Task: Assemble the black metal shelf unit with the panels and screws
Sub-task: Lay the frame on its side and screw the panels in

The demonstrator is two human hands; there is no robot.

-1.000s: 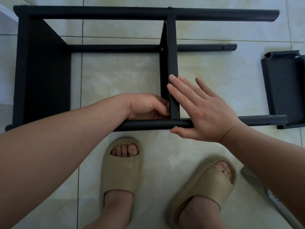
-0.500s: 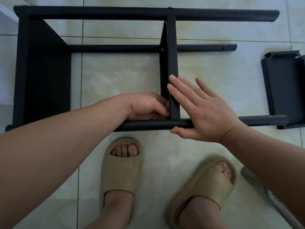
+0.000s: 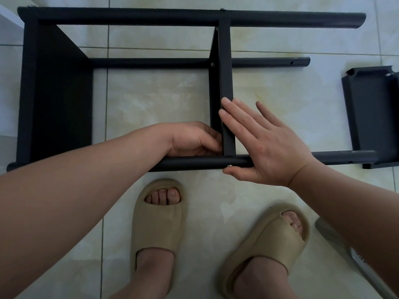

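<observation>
A: Item count, taken from the middle panel (image 3: pixel 224 83)?

B: One black shelf frame (image 3: pixel 138 17) lying on its side on the tiled floor (image 3: pixel 155 100). Four tubes; three in full view, the fourth mostly hidden. Two panels fitted: the middle one and an end panel (image 3: pixel 58 93) far to its left. One loose panel (image 3: pixel 373 113) to its right, resting against the near tube (image 3: pixel 194 164). Three screw heads visible.

A: Hands?

B: Left hand (image 3: pixel 194 140) curled shut just left of the panel's near end; what it grips, cannot tell. Right hand (image 3: pixel 261 143) flat and spread, fingers against the panel, thumb under a screw (image 3: pixel 230 166) on the near tube.

A: Room?

B: Bare floor inside both bays. Two slippers (image 3: pixel 157 216) near side of the tube.
</observation>
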